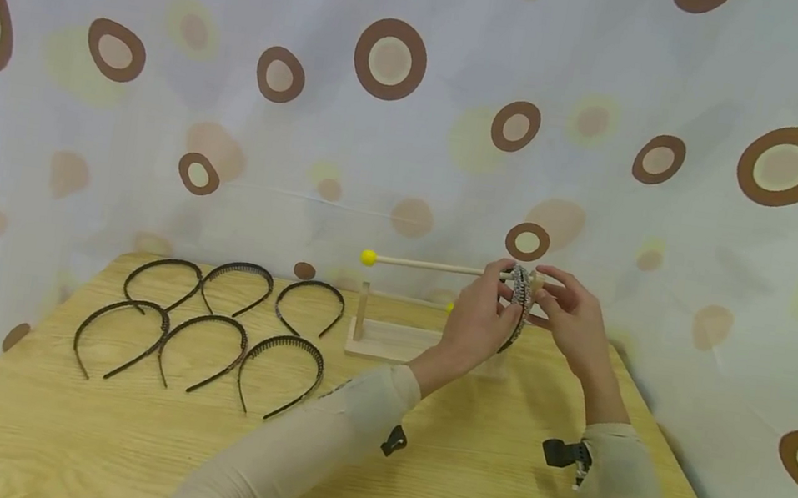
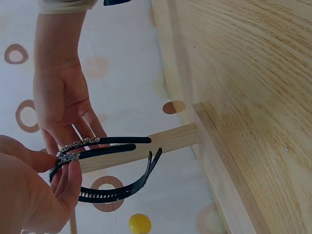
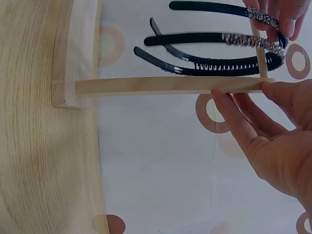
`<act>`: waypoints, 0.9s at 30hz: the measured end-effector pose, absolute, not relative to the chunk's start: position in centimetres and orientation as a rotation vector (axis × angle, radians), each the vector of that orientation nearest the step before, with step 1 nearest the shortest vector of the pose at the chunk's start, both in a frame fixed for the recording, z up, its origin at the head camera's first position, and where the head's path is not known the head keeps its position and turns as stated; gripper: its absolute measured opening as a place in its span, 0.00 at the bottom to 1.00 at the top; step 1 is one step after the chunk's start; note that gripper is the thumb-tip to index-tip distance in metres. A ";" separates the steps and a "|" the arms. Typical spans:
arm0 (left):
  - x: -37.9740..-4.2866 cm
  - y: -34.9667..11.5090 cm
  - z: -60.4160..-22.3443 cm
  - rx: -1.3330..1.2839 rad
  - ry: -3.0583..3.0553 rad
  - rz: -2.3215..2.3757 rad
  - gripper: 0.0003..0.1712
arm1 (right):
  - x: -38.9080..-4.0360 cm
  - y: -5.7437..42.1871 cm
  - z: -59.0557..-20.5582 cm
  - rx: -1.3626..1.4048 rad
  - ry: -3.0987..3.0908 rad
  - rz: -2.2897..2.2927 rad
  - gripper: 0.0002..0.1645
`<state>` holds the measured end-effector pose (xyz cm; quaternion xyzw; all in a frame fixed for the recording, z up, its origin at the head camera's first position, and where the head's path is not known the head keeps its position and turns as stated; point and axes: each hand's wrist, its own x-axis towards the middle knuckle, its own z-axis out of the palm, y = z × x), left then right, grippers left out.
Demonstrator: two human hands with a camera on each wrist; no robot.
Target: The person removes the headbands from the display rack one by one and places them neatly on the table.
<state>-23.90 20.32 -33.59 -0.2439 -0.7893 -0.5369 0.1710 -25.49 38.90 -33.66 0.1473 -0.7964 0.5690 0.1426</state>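
Observation:
My left hand [image 1: 476, 318] pinches a black headband with a glittery beaded band [image 1: 519, 290], near the right end of the upper rod [image 1: 434, 266] of a wooden rack. In the right wrist view, two headbands hang close together around the rod, a front one [image 3: 209, 7] by the left fingers and another [image 3: 185, 39] nearer the post. My right hand [image 3: 282, 141] holds the top of the rack's upright post [image 3: 165, 86] between thumb and fingertips. The left wrist view shows the left hand [image 2: 34, 190] gripping the beaded part; the headbands' black ends [image 2: 117, 146] point toward the rack's base.
Several black toothed headbands [image 1: 284, 341] lie in two rows on the left of the wooden table [image 1: 413, 486]. The rack's base [image 1: 379, 341] stands at the back, its upper rod tipped with a yellow ball [image 1: 367, 257]. A patterned curtain [image 1: 425, 168] surrounds the table.

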 end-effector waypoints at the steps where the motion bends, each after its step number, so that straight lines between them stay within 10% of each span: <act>1: -23.9 20.3 -33.5 -0.691 -2.241 -1.530 0.34 | -25.5 38.9 -33.6 0.420 -2.296 1.641 0.26; 27: -25.3 14.5 -30.6 -0.662 -2.368 -1.301 0.26 | -24.8 38.7 -33.6 0.422 -2.289 1.666 0.26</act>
